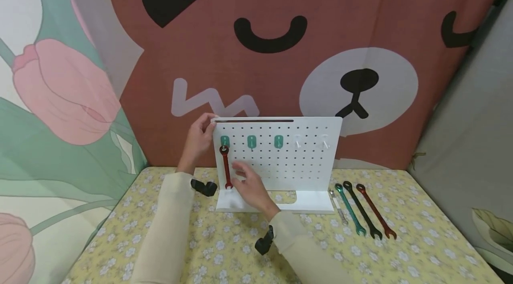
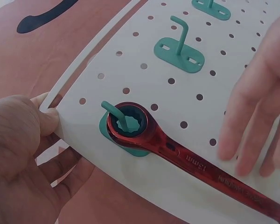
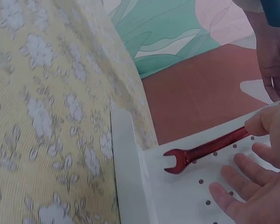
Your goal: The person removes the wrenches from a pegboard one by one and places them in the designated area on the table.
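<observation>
A white pegboard (image 1: 288, 164) stands upright on the table. A red combination wrench (image 2: 177, 151) hangs by its ring end on the leftmost green hook (image 2: 113, 110), its open end (image 3: 177, 161) pointing down. At the board's upper left corner, my left hand (image 1: 199, 136) pinches the edge, with the thumb (image 2: 49, 122) in front and fingers behind. My right hand (image 1: 251, 187) is just right of the wrench's lower half, fingers (image 3: 252, 170) spread and holding nothing. In the right wrist view the thumb overlaps the wrench shaft; whether it touches, I cannot tell.
Two more green hooks (image 1: 251, 142) and two clear hooks (image 1: 298, 143) run along the board's upper part. Right of the board lie a small silver wrench (image 1: 338, 207), a green wrench (image 1: 351, 209), a black wrench (image 1: 362, 210) and another red wrench (image 1: 376, 211) on the flowered tablecloth (image 1: 224, 248).
</observation>
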{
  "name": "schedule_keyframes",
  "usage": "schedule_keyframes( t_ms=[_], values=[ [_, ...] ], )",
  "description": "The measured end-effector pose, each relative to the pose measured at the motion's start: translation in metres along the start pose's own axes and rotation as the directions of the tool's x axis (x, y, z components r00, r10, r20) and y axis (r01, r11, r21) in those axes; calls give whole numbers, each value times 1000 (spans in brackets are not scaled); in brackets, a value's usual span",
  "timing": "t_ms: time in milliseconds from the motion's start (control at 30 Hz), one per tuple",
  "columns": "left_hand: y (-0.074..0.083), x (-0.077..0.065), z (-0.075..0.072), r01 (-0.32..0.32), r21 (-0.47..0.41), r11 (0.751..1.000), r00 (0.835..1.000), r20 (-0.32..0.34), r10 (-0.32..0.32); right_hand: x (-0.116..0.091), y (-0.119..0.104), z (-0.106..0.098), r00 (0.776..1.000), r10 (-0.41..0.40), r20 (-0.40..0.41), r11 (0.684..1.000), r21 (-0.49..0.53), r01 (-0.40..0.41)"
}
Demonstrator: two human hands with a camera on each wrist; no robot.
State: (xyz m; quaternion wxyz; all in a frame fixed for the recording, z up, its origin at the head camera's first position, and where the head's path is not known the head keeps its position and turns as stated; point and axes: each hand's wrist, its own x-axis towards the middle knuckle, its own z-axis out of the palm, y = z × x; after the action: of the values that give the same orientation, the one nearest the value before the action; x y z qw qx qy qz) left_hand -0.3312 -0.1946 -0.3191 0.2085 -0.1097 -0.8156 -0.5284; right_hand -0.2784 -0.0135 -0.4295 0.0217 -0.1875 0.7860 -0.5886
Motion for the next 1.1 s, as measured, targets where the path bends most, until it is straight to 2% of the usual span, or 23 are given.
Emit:
schedule_keyframes(
  t_ms=[300, 433, 667, 1100],
  values=[
    [-2, -2, 4, 12, 10, 1000, 1000, 21, -12, 13, 0, 11, 1000, 1, 14, 999, -52, 0],
    [-2, -2, 4, 7, 3, 1000, 1000, 9, -7, 17, -2, 11, 1000, 17, 26, 998, -63, -15],
    [0, -1, 0, -3, 13, 1000, 1000, 3, 3, 23, -5, 10, 999, 36, 26, 998, -50, -35],
    [3, -2, 0, 1, 6, 1000, 1000, 4, -1, 15, -2, 8, 999, -35, 3, 999, -13, 36]
  ],
)
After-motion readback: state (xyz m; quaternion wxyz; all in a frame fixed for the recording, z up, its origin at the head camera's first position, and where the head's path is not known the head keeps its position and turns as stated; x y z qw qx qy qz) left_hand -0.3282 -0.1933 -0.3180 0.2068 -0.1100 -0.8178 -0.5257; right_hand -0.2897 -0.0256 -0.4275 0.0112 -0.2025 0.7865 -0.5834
